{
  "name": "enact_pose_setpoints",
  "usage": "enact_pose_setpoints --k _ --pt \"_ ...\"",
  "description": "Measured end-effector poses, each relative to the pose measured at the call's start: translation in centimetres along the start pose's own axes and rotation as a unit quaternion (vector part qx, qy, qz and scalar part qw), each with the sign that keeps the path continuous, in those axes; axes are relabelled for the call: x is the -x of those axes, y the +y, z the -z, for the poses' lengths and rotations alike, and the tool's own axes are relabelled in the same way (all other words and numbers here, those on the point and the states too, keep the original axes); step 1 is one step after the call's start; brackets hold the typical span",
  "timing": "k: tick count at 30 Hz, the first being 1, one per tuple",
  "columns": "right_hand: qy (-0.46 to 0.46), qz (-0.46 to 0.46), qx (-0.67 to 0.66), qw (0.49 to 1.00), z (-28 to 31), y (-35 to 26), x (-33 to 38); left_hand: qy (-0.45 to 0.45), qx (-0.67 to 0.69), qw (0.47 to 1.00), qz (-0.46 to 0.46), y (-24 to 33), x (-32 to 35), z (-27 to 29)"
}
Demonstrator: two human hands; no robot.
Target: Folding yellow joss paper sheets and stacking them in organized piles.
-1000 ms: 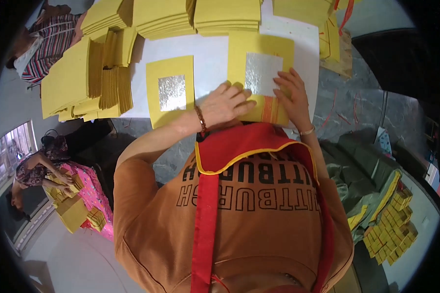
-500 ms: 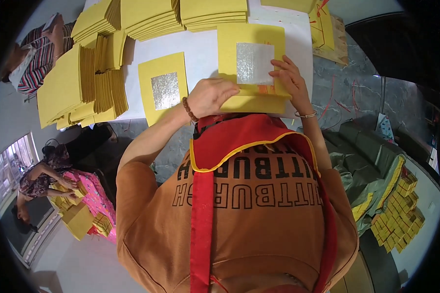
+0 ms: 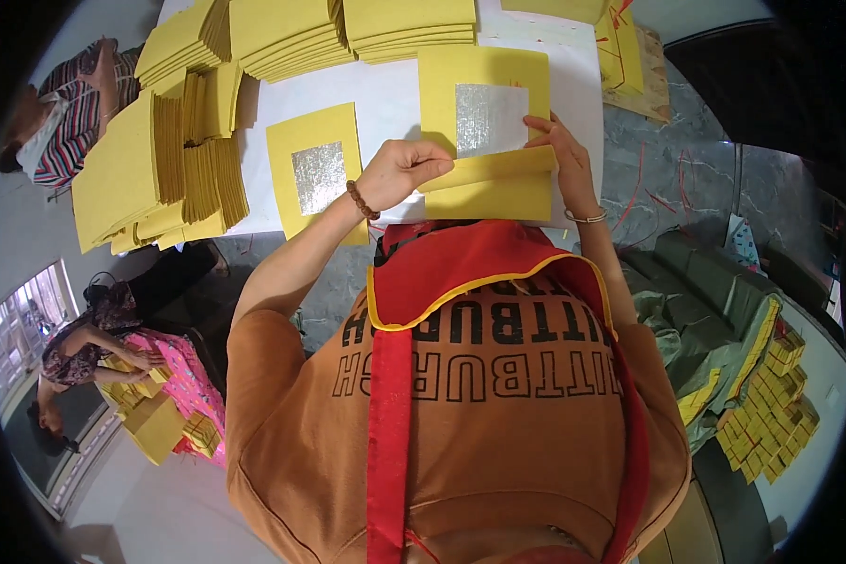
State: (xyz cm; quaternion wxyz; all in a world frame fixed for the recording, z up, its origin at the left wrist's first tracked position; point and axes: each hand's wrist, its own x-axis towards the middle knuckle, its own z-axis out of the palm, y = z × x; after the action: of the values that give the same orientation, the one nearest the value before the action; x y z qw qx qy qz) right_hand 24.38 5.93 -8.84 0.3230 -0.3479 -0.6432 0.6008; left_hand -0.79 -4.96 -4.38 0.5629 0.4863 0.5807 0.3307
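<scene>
In front of me lies a yellow paper sheet (image 3: 484,66) with a silver foil square (image 3: 489,117) in its middle. Its near part is rolled up into a flat tube that covers the foil's lower edge. My left hand (image 3: 406,174), with a beaded bracelet at the wrist, pinches the left end of this roll between thumb and fingers. At the right end my right hand (image 3: 571,167) grips the roll, its fingers bent over the sheet's edge and its thumb hidden. Left of my left hand, a second yellow sheet with a silver square (image 3: 320,177) lies flat.
Thick stacks of yellow paper (image 3: 122,169) stand along the table's left side, and more stacks (image 3: 287,33) line its far edge. A person in stripes (image 3: 80,108) is at far left; another person's hands (image 3: 141,362) work over yellow paper. Bundled yellow packs (image 3: 771,414) lie at right.
The roll at the sheet's near edge has moved up and away from me, covering more of the foil. My left hand has shifted slightly left and my right-hand fingers have bent inward.
</scene>
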Motion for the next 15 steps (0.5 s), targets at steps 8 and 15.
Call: enact_pose_setpoints --k 8,15 --pt "0.006 -0.026 0.003 1.000 0.0 0.2 0.0 -0.037 0.049 0.997 0.042 0.0 -0.3 0.4" --pt "0.017 -0.022 -0.020 0.999 0.0 0.3 0.1 -0.042 0.077 0.995 0.037 -0.3 -0.8 0.7"
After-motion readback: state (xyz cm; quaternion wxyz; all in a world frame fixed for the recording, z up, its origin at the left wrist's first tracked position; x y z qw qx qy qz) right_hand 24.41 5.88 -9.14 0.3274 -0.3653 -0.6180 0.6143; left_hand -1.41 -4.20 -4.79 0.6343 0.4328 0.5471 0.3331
